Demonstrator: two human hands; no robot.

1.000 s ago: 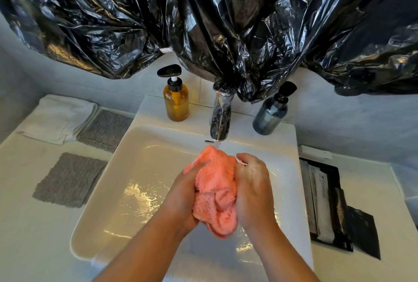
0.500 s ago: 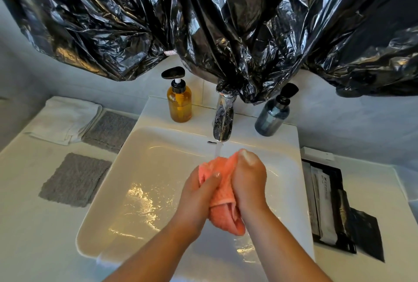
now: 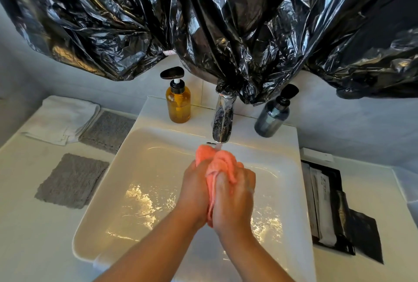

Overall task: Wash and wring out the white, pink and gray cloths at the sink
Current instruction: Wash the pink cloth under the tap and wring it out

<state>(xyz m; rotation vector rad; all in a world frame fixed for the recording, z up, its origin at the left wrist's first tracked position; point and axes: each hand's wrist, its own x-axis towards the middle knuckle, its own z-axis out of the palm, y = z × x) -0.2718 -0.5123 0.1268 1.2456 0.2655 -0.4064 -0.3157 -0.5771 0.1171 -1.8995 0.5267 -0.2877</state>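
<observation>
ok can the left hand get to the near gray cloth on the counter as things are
Probably not at once: the left hand grips the pink cloth with the right hand. Once it lets go, the near gray cloth looks reachable, lying uncovered left of the sink.

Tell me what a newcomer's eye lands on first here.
First, the pink cloth, bunched between the left hand and right hand under the running tap, over the middle of the sink. Next, crumpled black plastic hangs across the whole top of the view. On the counter at left lie two gray cloths and a folded white cloth.
</observation>
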